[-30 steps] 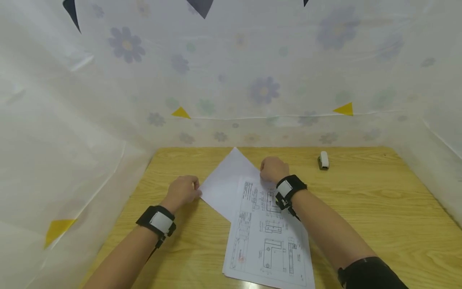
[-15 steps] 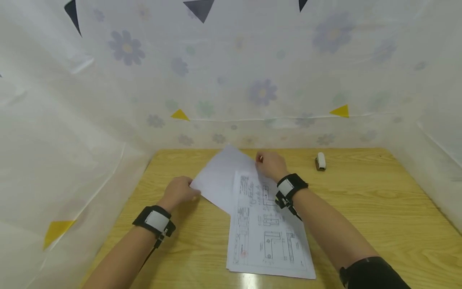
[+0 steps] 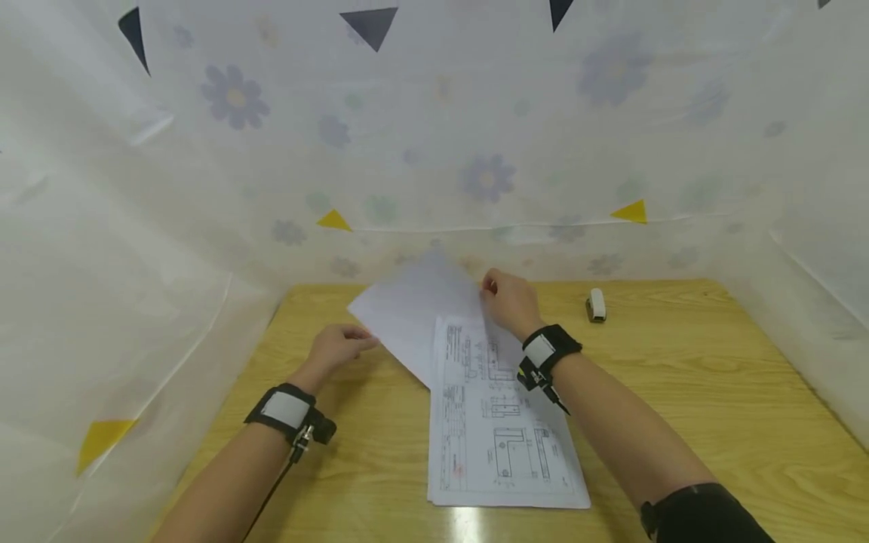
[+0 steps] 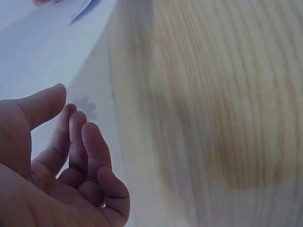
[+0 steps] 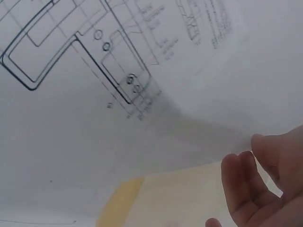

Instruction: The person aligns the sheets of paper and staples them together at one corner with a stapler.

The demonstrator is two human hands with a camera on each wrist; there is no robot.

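Two hands work over a wooden table (image 3: 679, 377). The right hand (image 3: 511, 302) pinches the far edge of a blank white sheet (image 3: 407, 313) and holds it lifted off the table, tilted up toward the far wall. The left hand (image 3: 336, 348) lies just beside that sheet's near left edge, fingers loosely curled and gripping nothing. Under the right wrist, a stack of printed technical drawings (image 3: 502, 422) lies flat, overlapping the lifted sheet's near corner. Well to the right of the right hand sits a small white stapler (image 3: 596, 305).
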